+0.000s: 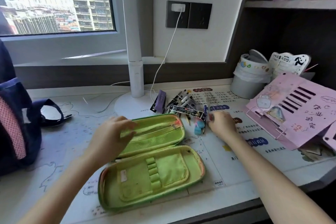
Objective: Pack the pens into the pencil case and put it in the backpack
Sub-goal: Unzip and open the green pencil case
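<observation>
— What's happening at the desk right now?

— The green pencil case is lying wide open in the middle of it, both halves flat, the mesh pocket on the far half and the elastic loops on the near half. No pens are sitting in the loops.

— And the hands?

— The left hand is resting on the far half of the case, fingers spread and curled over the mesh pocket, pressing on it rather than gripping anything. The right hand is reaching into the pile of pens just behind the case. Its fingers are pinching together around something thin there, but that part is blurring, so I cannot tell whether a pen is really in its grasp.

— Where are the pens lying exactly?

— They are sitting in a loose heap between the lamp base and the right hand, with a purple box at the heap's left edge and a blue eraser just beside the case's right end.

— And the backpack?

— The dark backpack is standing at the left edge of the desk, well apart from the case, one strap trailing onto the desktop. A pink book stand is leaning on the right, with a small white bin behind it.
</observation>
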The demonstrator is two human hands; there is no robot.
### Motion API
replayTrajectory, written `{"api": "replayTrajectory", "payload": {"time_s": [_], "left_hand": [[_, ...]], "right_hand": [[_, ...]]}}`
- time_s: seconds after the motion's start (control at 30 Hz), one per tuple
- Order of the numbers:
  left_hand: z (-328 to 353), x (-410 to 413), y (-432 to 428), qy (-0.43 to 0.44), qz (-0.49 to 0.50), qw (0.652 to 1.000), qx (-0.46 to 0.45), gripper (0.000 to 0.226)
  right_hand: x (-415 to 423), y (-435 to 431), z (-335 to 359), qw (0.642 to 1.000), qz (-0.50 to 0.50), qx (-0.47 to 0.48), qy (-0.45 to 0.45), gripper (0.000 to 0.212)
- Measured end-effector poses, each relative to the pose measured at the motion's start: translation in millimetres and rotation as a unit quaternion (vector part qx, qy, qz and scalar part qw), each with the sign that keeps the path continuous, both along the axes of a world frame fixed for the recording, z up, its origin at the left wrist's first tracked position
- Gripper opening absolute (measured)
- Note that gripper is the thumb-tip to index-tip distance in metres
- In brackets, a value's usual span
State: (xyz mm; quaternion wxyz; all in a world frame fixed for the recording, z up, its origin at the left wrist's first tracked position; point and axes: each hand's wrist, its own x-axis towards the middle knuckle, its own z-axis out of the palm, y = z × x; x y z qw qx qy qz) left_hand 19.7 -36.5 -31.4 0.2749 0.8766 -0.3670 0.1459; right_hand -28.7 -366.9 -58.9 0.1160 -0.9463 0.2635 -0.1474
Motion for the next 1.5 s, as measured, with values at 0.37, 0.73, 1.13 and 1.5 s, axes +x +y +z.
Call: {"api": "replayTrajectory", "payload": {"time_s": [0.37, 0.73, 1.13, 1.5], "left_hand": [[-11.8, -54.7, 16.5, 0.023, -0.144, 0.964, 0.224, 0.035], [-1.5, -59.8, 16.0, 0.029, -0.148, 0.938, 0.312, 0.037], [-6.9, -30.0, 18.2, 0.256, 0.041, 0.952, -0.163, 0.009], [-12.1, -7.6, 6.6, 0.076, 0.119, 0.989, -0.052, 0.014]], "right_hand": [[-71.7, 9.2, 16.9, 0.939, 0.052, 0.244, -0.236, 0.025], [-154.8, 40.3, 40.3, 0.854, 0.293, 0.430, -0.023, 0.020], [-116.0, 97.6, 38.1, 0.922, 0.339, 0.186, 0.020, 0.017], [-86.4, 59.1, 19.9, 0.955, 0.136, 0.206, -0.165, 0.018]]}}
